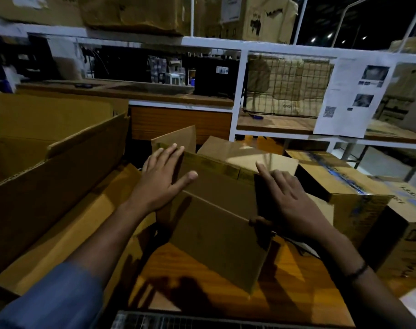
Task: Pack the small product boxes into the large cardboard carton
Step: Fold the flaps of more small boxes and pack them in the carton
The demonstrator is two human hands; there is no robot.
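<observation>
A plain brown product box point(216, 224) stands tilted on the wooden table, in the middle of the view. My left hand point(164, 176) lies flat against its upper left side, fingers straight. My right hand point(287, 203) holds its right edge, thumb under the corner and fingers spread over the side. The large cardboard carton point(60, 176) stands open at the left, its flaps folded outward; its inside is hidden from here.
More brown boxes point(247, 155) sit behind the held one. A taped carton with blue print point(358, 198) stands at the right. A white shelf frame point(238, 91) with stacked cartons runs across the back. A wire grid point(202, 321) lies at the near table edge.
</observation>
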